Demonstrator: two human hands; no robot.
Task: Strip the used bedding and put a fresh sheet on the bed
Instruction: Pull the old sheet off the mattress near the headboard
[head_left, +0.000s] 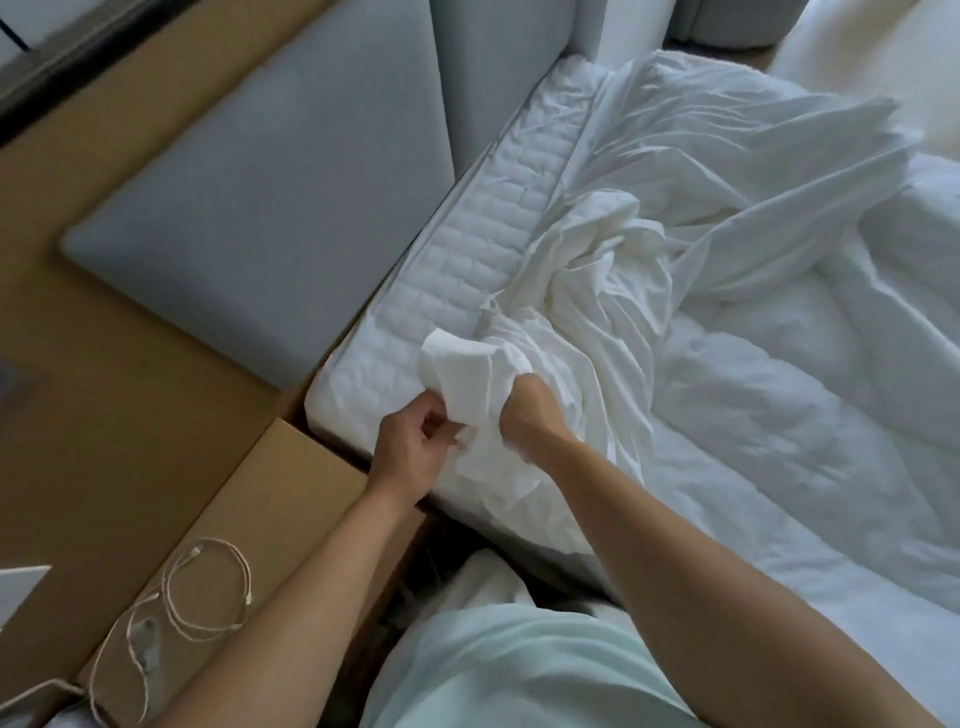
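As left hand (410, 448) and right hand (531, 411) grip it, the sheet (460, 371) bunches between.

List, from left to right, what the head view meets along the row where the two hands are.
tan wooden surface → left hand, pinching cloth → bunched corner of the white sheet → right hand, gripping it → rumpled white duvet

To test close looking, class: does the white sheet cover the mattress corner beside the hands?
No, the left hand and right hand hold the sheet bunched up, leaving the quilted mattress corner bare.
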